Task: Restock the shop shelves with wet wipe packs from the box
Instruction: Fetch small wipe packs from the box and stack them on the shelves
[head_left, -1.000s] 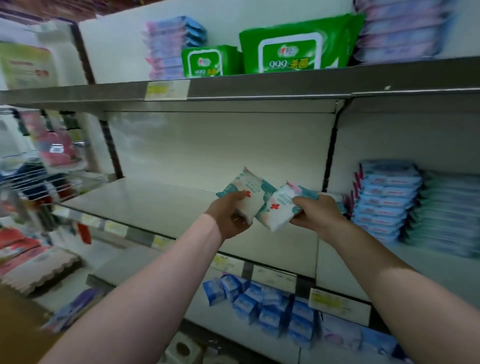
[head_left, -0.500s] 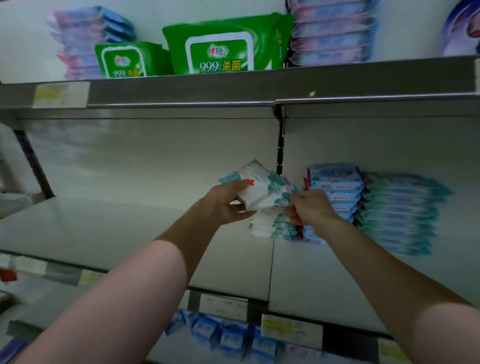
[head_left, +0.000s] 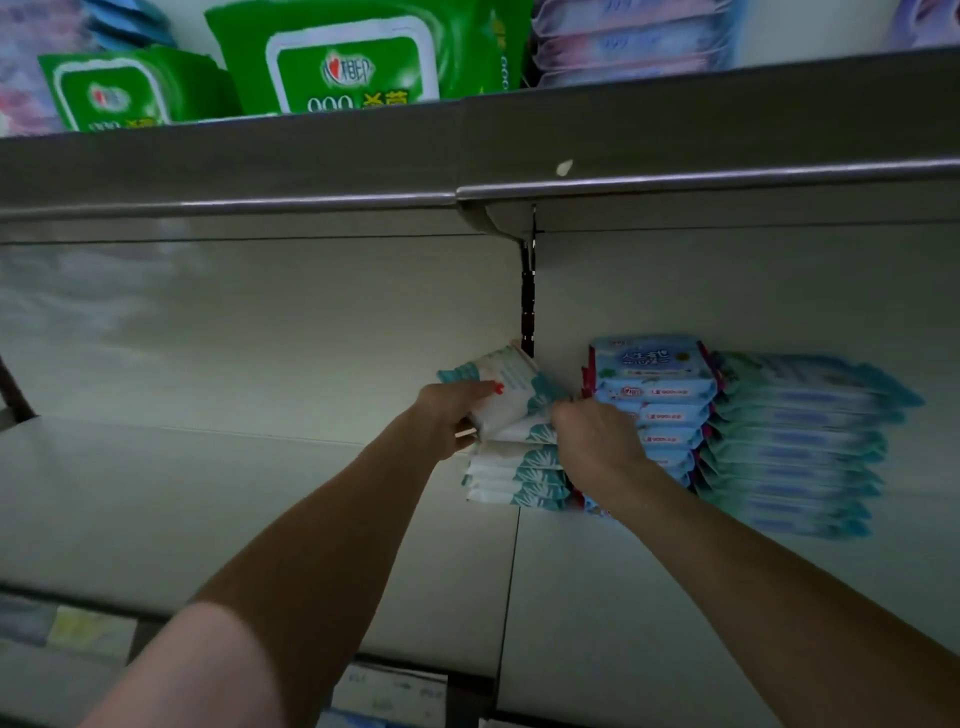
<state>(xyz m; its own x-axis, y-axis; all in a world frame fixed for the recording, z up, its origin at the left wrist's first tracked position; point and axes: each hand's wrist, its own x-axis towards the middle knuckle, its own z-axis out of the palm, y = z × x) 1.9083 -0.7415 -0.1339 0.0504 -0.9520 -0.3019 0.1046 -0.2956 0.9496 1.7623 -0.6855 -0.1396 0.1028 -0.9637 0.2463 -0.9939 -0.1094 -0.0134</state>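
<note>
While it tilts just above a short stack of matching white-and-teal packs at the far back of the shelf, the wet wipe pack is gripped at its left end by your left hand, thumb on top. Your right hand curls round its right end. Just right of them stand blue packs, then teal packs. Green packs sit overhead.
</note>
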